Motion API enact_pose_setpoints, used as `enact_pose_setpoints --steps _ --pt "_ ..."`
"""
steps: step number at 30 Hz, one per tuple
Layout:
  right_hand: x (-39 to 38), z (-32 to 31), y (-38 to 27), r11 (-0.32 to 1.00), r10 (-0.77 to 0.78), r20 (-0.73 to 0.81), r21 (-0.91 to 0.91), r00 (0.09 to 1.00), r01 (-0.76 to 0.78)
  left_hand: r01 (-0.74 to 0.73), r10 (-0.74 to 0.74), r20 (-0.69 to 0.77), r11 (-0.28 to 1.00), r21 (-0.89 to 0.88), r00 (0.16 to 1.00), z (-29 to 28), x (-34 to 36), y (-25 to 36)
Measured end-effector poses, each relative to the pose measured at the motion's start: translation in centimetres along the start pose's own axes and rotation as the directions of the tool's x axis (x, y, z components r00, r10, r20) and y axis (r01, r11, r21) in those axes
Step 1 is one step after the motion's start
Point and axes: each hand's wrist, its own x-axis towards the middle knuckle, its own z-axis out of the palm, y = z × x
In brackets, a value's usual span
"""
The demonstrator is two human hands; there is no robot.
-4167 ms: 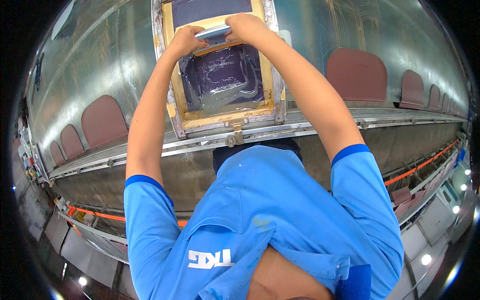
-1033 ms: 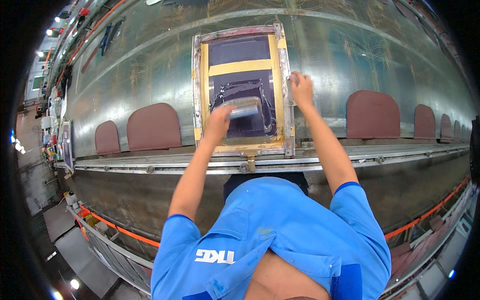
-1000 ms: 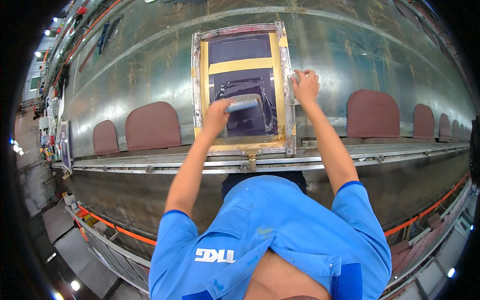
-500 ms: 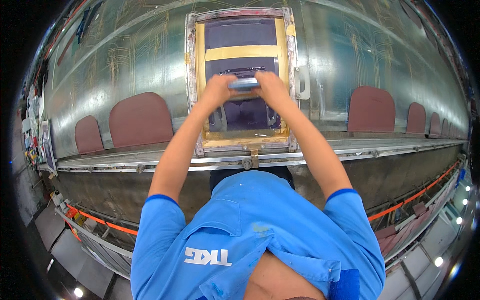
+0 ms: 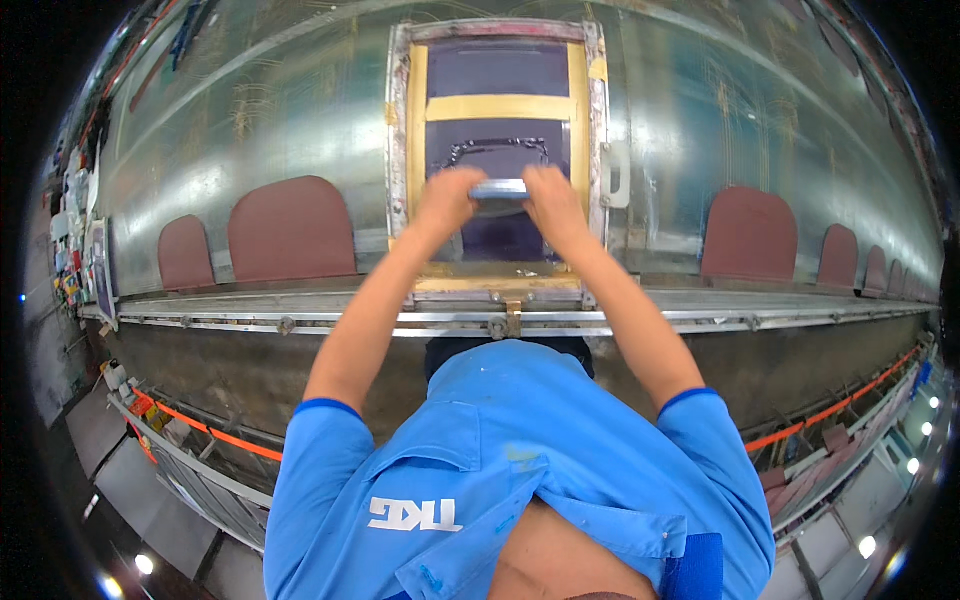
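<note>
Stretching crosswise, the silver scraper (image 5: 500, 188) is held over the dark screen (image 5: 497, 238), on the near side of the yellow tape strip (image 5: 500, 107)! Its left end is clasped by the left hand (image 5: 450, 197), its right end by the right hand (image 5: 553, 203), fingers curled on both. Just beyond, a glossy streak (image 5: 500, 143) is seen. On the bench (image 5: 660, 140), the frame (image 5: 398, 130) is flanked by brown pads (image 5: 292, 230).

"What's over the rectangular, paint-stained metal frame (image 5: 399, 140)?"

"A silver, bar-shaped tool (image 5: 499, 189), its ends gripped by the bare left hand (image 5: 450, 198) and bare right hand (image 5: 553, 205)."

"And beside the frame?"

"Maroon, round-topped panels (image 5: 291, 232) to its left and right, and a white, loop-shaped piece (image 5: 624, 176) at its right edge."
</note>
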Motion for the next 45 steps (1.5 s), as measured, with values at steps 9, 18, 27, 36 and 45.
enact_pose_setpoints --steps 9,18,27,36,45 --pt "-0.8 -3.6 4.9 0.720 0.514 -0.050 0.567 0.856 -0.399 0.024 -0.020 0.051 0.997 -0.070 0.998 -3.4 1.7 -0.5" --pt "1.6 -1.2 13.4 0.688 0.634 -0.117 0.536 0.764 -0.489 -0.013 0.000 -0.145 0.996 -0.088 0.989 -1.0 -0.1 -0.7" --pt "2.1 -4.1 12.3 0.785 0.563 -0.376 0.523 0.736 -0.333 -0.066 0.054 -0.108 0.992 -0.107 0.993 2.1 -14.3 4.9" --pt "-1.0 2.2 12.6 0.650 0.578 -0.293 0.730 0.762 -0.212 0.111 -0.112 -0.132 0.994 -0.016 0.985 4.1 -15.7 6.9" --pt "0.0 4.9 17.6 0.661 0.559 -0.320 0.729 0.765 -0.178 -0.014 0.023 -0.141 0.998 0.062 0.990 9.2 -11.6 1.9"
